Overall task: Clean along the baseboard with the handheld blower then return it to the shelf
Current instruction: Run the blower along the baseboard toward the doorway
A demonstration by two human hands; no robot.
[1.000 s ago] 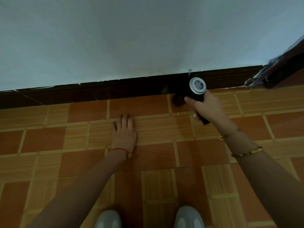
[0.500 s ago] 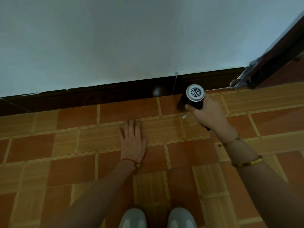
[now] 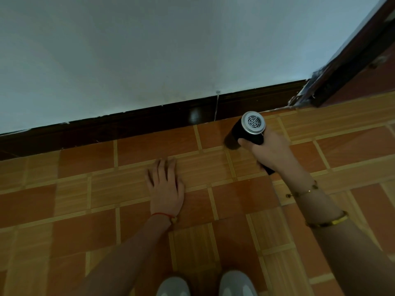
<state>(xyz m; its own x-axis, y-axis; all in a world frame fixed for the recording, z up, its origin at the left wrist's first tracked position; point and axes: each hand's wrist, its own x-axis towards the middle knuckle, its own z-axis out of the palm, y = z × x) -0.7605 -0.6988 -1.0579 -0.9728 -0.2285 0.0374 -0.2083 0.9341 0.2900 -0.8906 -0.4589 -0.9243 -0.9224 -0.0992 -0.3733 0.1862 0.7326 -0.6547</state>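
Note:
My right hand (image 3: 272,150) grips the handle of a black handheld blower (image 3: 248,130) with a silver grilled rear end. Its barrel points down and left, at the floor just in front of the dark brown baseboard (image 3: 128,127). The nozzle tip hovers close to the tiles, a short way off the baseboard. My left hand (image 3: 165,186) lies flat on the tiled floor (image 3: 235,206), fingers straight and pointing at the wall, left of the blower. No shelf is in view.
A pale wall (image 3: 149,50) rises above the baseboard. A dark wooden door frame (image 3: 346,60) stands at the right end of the baseboard, with debris at its foot. My two light shoes (image 3: 205,284) show at the bottom edge.
The blower and my right hand have moved right along the baseboard toward the door frame. My view has shifted right too. My left hand stays flat on the floor.

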